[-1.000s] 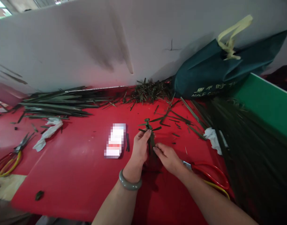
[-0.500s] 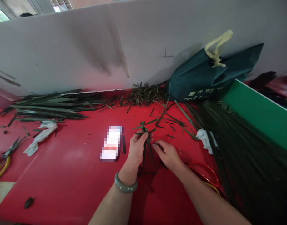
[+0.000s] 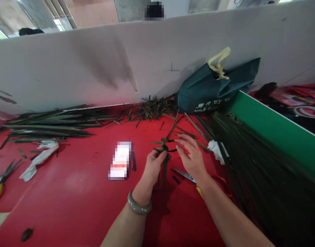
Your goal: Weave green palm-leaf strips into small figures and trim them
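Hours count from the middle of the view. The wall fills 12 o'clock, and the red tabletop spreads from it down to 6. Long leaves lie massed at 4, alongside a green board at 3. The bag leans against the wall at 2; strips are stacked at 9, and scraps heap up near 12. The right hand, between 4 and 5, has its fingers loosely apart, partly covering scissors at 5. The left hand is at 6. The phone, blurred, lies between 7 and 8. The leaf figure, between 5 and 6, stands upright, pinched by the left thumb and fingers; whether the right fingertips touch its side strips, I cannot tell. A bangle rings the left wrist.
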The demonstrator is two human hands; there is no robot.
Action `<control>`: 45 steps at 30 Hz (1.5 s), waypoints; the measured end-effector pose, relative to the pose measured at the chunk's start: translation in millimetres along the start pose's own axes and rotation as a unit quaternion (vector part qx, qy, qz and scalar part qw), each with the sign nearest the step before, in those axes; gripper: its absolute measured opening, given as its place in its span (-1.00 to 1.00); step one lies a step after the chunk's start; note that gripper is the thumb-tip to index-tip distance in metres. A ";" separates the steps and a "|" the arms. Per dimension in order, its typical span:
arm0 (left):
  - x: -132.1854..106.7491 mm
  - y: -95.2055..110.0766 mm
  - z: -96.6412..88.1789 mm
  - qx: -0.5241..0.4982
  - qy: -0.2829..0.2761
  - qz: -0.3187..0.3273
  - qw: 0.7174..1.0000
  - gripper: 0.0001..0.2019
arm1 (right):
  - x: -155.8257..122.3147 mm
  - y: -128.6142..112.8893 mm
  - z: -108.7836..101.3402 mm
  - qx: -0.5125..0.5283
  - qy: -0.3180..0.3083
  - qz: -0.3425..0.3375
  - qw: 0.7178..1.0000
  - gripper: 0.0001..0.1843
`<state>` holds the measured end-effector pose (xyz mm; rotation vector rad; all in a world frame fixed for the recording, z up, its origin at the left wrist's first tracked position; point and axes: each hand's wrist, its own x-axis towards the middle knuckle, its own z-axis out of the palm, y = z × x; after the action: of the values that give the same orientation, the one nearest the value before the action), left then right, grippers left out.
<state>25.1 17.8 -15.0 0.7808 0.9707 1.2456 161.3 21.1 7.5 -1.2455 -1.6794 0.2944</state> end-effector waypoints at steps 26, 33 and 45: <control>-5.1 -5.0 8.1 -0.012 -0.005 -0.088 0.996 -0.82 | -13.8 22.1 13.0 0.080 -0.080 0.134 0.984 -0.79; -2.7 -7.0 8.6 -0.051 0.058 -0.068 0.995 -0.84 | -15.6 21.1 15.7 0.090 -0.080 0.144 0.982 -0.80; -2.4 -3.3 10.7 -0.073 0.089 -0.057 0.992 -0.83 | -16.5 19.8 18.1 0.104 -0.091 0.148 0.979 -0.80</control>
<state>36.2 15.2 -13.2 0.4984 1.0397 1.2857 158.2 22.3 -23.8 -1.3399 -1.5642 0.7659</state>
